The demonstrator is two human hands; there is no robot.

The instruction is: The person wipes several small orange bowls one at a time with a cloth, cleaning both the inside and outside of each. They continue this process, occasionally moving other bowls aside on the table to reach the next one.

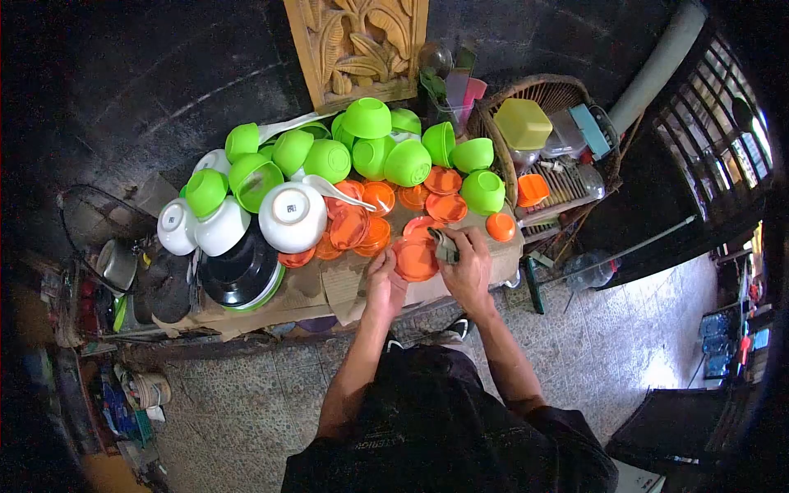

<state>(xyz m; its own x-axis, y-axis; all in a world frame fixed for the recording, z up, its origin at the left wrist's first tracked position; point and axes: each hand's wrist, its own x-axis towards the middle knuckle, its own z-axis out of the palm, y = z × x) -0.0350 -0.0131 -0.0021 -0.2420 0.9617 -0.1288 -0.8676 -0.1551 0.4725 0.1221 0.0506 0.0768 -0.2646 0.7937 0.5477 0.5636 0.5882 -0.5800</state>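
Observation:
Between my hands is a round orange lid [417, 260], held above the front edge of the cardboard-covered table. My left hand [385, 283] grips its left rim, fingers closed. A folded grey-green cloth [445, 246] is bunched in my right hand [470, 267], at the lid's upper right side. Just beyond lie more orange lids [349, 226], some overlapping in a loose pile. A small orange cup [500, 227] stands to the right of my right hand. Green bowls [408, 163] are heaped behind the lids, several of them upside down.
White bowls [292, 217] and a black bowl or plate stack [238, 271] occupy the table's left. A white spoon [339, 191] rests over the lids. At the right stands a wicker rack [485, 123] with a yellow container [521, 124]. Cardboard [349, 287] covers the front edge.

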